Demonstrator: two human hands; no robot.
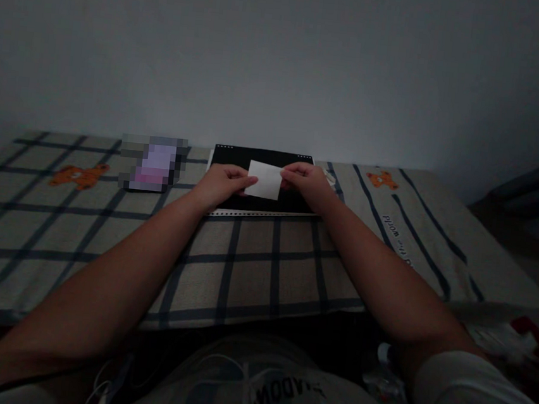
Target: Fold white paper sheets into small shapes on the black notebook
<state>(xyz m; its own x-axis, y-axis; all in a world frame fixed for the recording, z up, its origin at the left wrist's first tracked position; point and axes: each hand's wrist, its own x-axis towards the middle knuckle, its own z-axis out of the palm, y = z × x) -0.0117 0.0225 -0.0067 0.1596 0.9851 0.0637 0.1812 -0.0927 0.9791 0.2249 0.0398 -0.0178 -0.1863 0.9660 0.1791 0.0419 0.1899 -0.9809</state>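
Observation:
A small white piece of paper (264, 181), nearly square, is held up between my two hands. My left hand (223, 183) pinches its left edge between thumb and fingers. On the opposite side, my right hand (307, 180) grips the upper right edge in the same way. Under the paper and both hands lies a black sheet (262, 157) with punched holes along its edges, on top of a white sheet whose hole-lined border shows at the front. Part of the black sheet is hidden by my hands.
A phone (156, 166) with a lit, blurred screen lies to the left. A checked cloth (253, 276) with orange bear prints covers the table. Something small and whitish (330, 177) sits behind my right wrist. A plain wall (283, 63) rises at the back.

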